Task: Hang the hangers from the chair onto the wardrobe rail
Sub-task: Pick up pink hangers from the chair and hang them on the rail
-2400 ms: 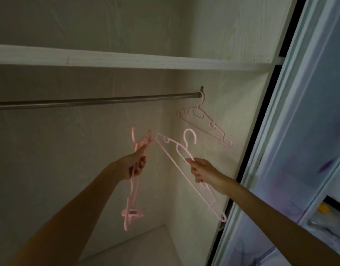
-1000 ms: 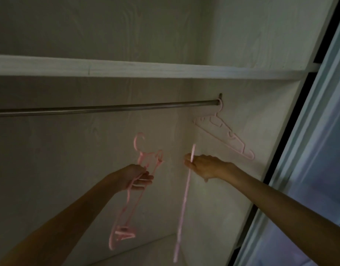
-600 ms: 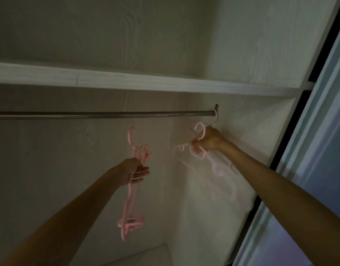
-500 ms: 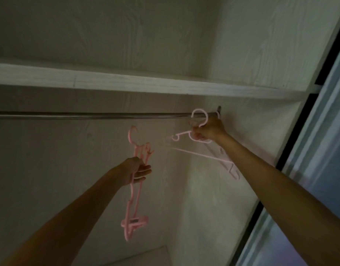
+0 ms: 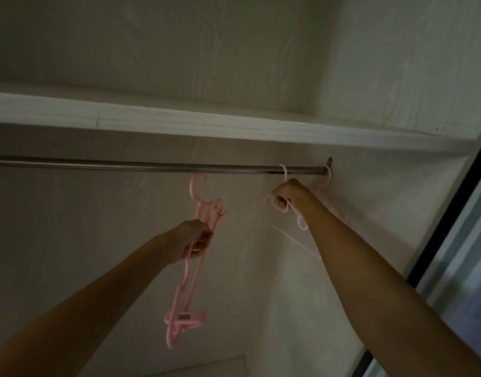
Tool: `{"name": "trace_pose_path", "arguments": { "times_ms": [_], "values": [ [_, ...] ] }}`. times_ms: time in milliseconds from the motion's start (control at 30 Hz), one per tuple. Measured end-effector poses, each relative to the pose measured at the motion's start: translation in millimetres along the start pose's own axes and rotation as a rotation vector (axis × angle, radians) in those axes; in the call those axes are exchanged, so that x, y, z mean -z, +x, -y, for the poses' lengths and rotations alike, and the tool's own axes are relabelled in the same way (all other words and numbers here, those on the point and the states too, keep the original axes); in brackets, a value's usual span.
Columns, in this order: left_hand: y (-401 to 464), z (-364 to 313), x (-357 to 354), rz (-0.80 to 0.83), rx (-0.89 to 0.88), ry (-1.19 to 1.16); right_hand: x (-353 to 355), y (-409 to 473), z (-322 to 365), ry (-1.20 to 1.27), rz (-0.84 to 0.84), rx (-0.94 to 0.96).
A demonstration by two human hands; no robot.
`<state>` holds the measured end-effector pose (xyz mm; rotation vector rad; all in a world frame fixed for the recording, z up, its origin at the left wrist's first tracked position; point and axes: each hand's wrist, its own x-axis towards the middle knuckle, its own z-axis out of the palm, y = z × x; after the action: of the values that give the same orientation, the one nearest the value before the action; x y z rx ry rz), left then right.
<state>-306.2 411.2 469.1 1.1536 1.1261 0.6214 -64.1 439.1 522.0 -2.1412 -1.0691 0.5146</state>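
Left hand (image 5: 196,240): you are gripping a bunch of pink hangers (image 5: 190,270) with fingers curled round the upper part of their frames, so nothing is free in this hand
Bunch, long axis: it is hanging nearly straight down from your fist, the hooks poking up above your knuckles and the far ends dangling well below your wrist
Rail (image 5: 152,167) from the left hand: it is running across above your fist, left to right, with the bunch's hooks ending just under it and not touching it
Right hand (image 5: 284,195): you are pinching a single pink hanger (image 5: 293,213) at its neck, fingers curled in tight
Single hanger's hook: it is sitting directly above your knuckles and looping over the rail, so it looks seated or nearly so
Single hanger's body: it is slanting down and to the right, under your forearm
End hanger (image 5: 326,180): it is already hanging beyond your right hand, at the rail's far right end against the wall
Nearer hand: your right is the one at the rail; your left is lower and further left
Coming move, as a judgement: you are probably about to let go on the right, then reach left and down to your other fist for the next hook
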Motion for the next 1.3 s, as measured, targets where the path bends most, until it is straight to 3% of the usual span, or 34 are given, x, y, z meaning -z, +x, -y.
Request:
{"name": "trace_pose_path", "arguments": {
  "times_ms": [200,367,533,667,867,1033,1133,1233,1300],
  "values": [
    [-11,-8,0,-0.024,-0.015,0.086,-5,-24,-3,-0.039,-0.059,0.092],
    [-12,-3,-2,0.011,-0.017,0.083,-18,-56,-14,-0.360,-0.575,0.498],
    [-11,-4,-9,0.050,-0.032,0.110,-11,-45,-18,-0.773,-0.413,0.606],
    [-11,-5,-9,0.081,-0.049,0.123,9,-38,-34,-0.777,-0.374,0.621],
    [-7,-4,-7,0.093,-0.033,0.128,48,-21,-48,-0.922,-0.482,0.414],
    [-2,-1,-9,0.134,0.007,0.099,67,-14,-46,-1.122,-0.429,0.353],
    [-2,-1,-10,0.209,0.023,0.080,61,-29,-40,-1.000,-0.426,0.423],
    [1,0,-9,0.290,0.027,0.055,34,-69,-31,-0.648,-0.395,0.575],
    [2,2,-13,0.318,0.022,0.068,8,-112,-25,-0.239,-0.054,0.460]
  ]
}}
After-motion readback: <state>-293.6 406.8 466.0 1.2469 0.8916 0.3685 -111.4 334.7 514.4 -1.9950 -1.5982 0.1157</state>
